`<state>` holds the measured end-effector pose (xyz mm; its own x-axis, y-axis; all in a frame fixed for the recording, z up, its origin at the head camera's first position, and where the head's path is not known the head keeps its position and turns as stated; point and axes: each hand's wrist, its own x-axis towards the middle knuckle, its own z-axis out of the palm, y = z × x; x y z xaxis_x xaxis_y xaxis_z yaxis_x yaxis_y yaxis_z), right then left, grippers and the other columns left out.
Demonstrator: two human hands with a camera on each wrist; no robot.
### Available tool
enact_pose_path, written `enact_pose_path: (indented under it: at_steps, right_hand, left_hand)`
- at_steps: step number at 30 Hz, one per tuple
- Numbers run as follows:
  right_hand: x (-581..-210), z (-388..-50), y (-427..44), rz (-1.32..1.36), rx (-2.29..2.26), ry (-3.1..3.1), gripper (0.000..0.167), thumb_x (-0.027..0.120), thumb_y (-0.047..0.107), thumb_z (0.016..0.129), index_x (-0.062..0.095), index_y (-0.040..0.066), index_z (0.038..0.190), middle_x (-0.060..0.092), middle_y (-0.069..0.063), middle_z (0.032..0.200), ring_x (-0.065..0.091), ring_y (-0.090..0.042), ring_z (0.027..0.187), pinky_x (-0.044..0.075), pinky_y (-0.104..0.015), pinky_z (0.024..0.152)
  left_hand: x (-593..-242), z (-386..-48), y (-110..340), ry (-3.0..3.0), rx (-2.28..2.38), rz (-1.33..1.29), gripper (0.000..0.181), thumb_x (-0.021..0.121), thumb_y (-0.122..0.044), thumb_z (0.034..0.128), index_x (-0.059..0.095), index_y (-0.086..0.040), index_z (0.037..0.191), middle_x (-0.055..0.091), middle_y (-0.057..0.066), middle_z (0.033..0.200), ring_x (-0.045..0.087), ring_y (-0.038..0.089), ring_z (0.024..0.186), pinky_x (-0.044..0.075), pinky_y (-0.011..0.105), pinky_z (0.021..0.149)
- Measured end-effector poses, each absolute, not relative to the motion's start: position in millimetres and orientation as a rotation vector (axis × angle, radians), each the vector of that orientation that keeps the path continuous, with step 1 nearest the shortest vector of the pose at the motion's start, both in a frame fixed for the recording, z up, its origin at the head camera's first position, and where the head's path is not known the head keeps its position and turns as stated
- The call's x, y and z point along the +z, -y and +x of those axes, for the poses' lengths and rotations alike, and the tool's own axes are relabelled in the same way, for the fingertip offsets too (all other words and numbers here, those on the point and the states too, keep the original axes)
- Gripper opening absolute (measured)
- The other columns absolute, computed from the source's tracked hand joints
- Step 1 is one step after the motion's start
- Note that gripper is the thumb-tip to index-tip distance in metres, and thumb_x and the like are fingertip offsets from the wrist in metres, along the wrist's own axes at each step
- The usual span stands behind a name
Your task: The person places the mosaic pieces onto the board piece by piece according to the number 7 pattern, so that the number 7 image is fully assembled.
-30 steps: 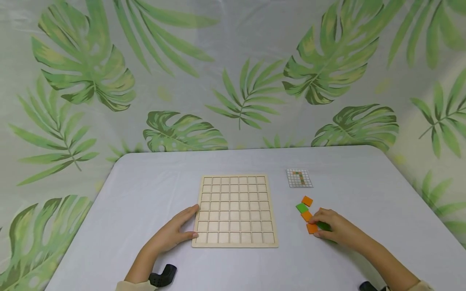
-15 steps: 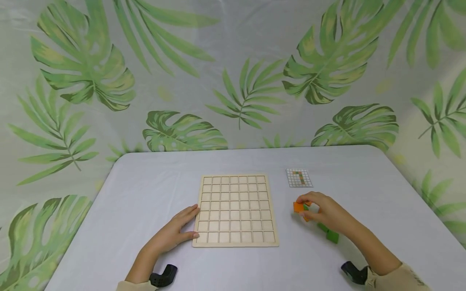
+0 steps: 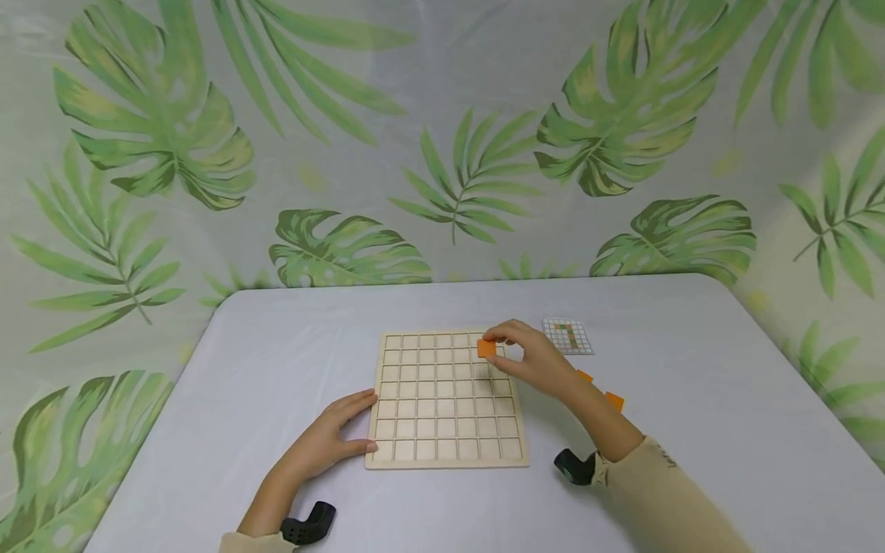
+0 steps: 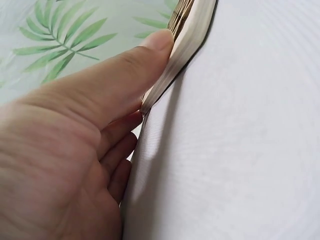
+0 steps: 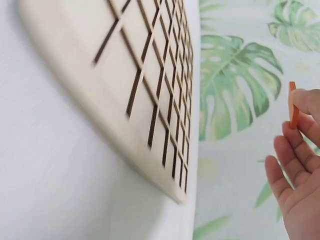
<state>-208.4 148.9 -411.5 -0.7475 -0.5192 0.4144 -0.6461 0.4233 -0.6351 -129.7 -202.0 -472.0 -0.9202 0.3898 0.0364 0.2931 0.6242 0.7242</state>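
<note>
Right fingers (image 3: 503, 331) pinch an orange tile (image 3: 486, 349) between them.

A: Orange tiles (image 3: 487, 349) in view?
B: Three. One in the right hand (image 3: 535, 359), two partly hidden on the right of the table (image 3: 200, 430).
A: Grid board (image 3: 425, 408) count?
B: One. Seven columns, seven rows.
A: Printed card (image 3: 568, 336)?
B: One, far right.
A: Hands?
B: Two, counting the left hand (image 3: 330, 435). Black wrist units (image 3: 314, 525): two, one per wrist.
</note>
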Motion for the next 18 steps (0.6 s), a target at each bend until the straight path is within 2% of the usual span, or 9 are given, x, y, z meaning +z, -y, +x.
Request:
enact_pose_path:
  at_steps: [5, 10, 14, 18]
  right_hand:
    - [-417.5, -227.4, -120.2, 1.020, 1.291, 2.500, 0.029, 0.067, 0.011, 0.081, 0.061, 0.004, 0.108, 0.059, -0.003, 0.104, 0.054, -0.026, 0.091, 0.047, -0.042, 0.078]
    - [-425.2, -239.7, -96.6, 0.962, 1.323, 2.582, 0.034, 0.067, 0.011, 0.081, 0.060, -0.002, 0.111, 0.059, -0.007, 0.105, 0.056, -0.022, 0.093, 0.047, -0.034, 0.081]
    - [-435.9, -247.6, -81.5, 0.898, 1.402, 2.672, 0.032, 0.066, 0.010, 0.082, 0.060, -0.001, 0.111, 0.059, -0.008, 0.106, 0.056, -0.020, 0.094, 0.046, -0.027, 0.081]
    - [-445.5, -251.9, -70.6, 0.845, 1.421, 2.758, 0.028, 0.066, 0.010, 0.082, 0.061, 0.001, 0.108, 0.060, -0.007, 0.102, 0.056, -0.018, 0.091, 0.047, -0.025, 0.079]
  left_hand:
    - [-473.7, -130.1, 203.2, -2.712, 1.212, 0.603, 0.074, 0.072, -0.039, 0.0712, 0.044, -0.010, 0.134, 0.035, 0.004, 0.140, 0.026, 0.030, 0.129, 0.021, 0.051, 0.101]
    - [-474.3, -129.9, 203.4, -2.707, 1.222, 0.607, 0.073, 0.072, -0.038, 0.0720, 0.044, -0.010, 0.134, 0.035, 0.004, 0.140, 0.026, 0.030, 0.129, 0.021, 0.051, 0.101]
    - [-473.9, -129.7, 204.1, -2.699, 1.235, 0.611, 0.073, 0.072, -0.037, 0.0723, 0.044, -0.010, 0.134, 0.035, 0.004, 0.140, 0.025, 0.030, 0.129, 0.021, 0.052, 0.101]
    - [-473.3, -129.6, 204.7, -2.690, 1.238, 0.607, 0.073, 0.072, -0.037, 0.0726, 0.044, -0.010, 0.134, 0.034, 0.004, 0.141, 0.025, 0.030, 0.129, 0.020, 0.052, 0.102]
